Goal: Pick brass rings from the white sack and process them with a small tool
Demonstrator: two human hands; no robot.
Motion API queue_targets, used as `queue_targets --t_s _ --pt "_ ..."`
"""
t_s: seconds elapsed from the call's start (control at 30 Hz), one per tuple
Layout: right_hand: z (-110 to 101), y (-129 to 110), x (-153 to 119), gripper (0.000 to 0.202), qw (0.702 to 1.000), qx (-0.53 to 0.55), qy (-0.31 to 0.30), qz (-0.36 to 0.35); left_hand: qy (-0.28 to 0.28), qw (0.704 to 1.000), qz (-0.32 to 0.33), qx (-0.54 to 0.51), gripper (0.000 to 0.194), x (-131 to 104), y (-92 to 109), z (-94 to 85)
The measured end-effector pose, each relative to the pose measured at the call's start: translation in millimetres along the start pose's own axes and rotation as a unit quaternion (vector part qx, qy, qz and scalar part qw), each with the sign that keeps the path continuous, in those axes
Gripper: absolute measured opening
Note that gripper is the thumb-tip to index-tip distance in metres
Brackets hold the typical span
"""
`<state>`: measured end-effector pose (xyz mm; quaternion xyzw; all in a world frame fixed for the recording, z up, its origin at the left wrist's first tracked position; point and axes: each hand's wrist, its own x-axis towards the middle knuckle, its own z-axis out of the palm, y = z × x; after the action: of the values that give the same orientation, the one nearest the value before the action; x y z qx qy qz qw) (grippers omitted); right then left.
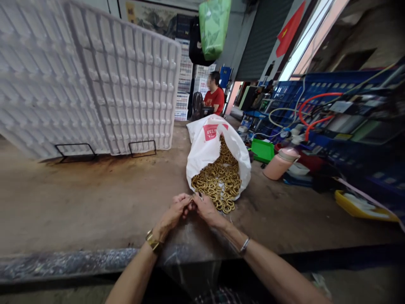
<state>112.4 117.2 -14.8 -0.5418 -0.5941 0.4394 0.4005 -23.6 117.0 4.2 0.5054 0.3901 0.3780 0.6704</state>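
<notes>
A white sack (202,152) lies on its side on the worktable (95,202), its mouth facing me. Many brass-coloured rings (218,179) fill the opening, and several spill onto the tabletop. Just in front of the sack's mouth, my left hand (179,209) and my right hand (205,207) meet at the fingertips. Both hands are closed in a pinch around something small, perhaps a ring, too small to make out. A dark pointed bit shows at my right fingers. The left wrist wears a gold watch, the right a silver bracelet.
Tall white moulded panels (133,84) stand on black wire holders at the left. To the right are a pink bottle (280,164), a green tray (262,150), a yellow tray (363,207) and blue crates with hoses. A person in red (215,99) sits beyond the sack.
</notes>
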Motion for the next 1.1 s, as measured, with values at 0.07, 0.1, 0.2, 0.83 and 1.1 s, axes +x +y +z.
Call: queue_targets --t_s 0.07,0.1,0.2,0.83,1.1 --pt "-3 -6 -11 0.035 0.999 -0.017 -0.006 -0.034 0.008 1.000 0.003 -0.012 0.035 -13 1 6.7" --pt "-4 -9 -16 0.034 0.999 -0.023 -0.009 -0.048 0.015 1.000 0.006 -0.021 0.035 -20 0 10.0" --pt "-5 -17 -32 0.033 0.996 -0.024 -0.034 -0.076 0.048 0.997 0.012 -0.053 0.034 -42 -3 19.1" --pt "-25 -19 -72 0.017 0.965 -0.186 -0.049 -0.178 0.121 0.969 0.019 -0.216 0.028 -83 -11 65.3" --pt "-22 -26 -80 0.015 0.912 -0.339 -0.079 -0.218 0.158 0.976 0.028 -0.144 0.032 -87 -12 68.2"
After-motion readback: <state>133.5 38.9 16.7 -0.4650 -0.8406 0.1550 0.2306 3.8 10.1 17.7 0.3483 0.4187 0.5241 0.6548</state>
